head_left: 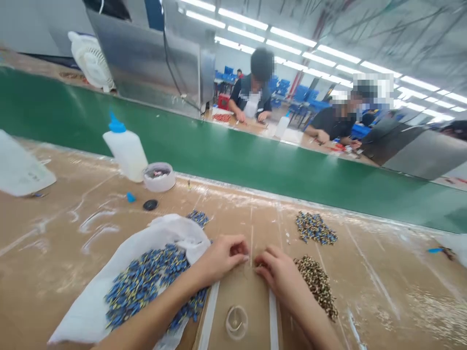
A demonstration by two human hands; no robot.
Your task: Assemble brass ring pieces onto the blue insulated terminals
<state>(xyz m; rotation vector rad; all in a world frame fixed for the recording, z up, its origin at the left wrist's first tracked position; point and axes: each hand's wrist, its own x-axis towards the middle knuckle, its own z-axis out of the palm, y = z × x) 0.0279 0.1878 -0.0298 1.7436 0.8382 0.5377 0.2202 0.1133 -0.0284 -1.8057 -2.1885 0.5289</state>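
Note:
My left hand (225, 257) is pinched closed above the cardboard in front of me; what sits between its fingertips is too small to make out. Facing it a short way off, my right hand (277, 270) also has its fingertips pressed together, their contents hidden. Under my left forearm lies a white bag (98, 277) with a heap of small blue and yellow pieces (146, 277) on it. Beside my right wrist is a pile of small brown and gold pieces (315, 282). A small clear cup (236, 322) stands between my forearms.
Beyond the table runs a green belt (226, 150), with two people working across it. A blue-capped bottle (127, 153) and a tape roll (159, 177) stand at back left. Small blue and gold pieces (315, 227) lie right of my hands. A white container (22, 167) is far left.

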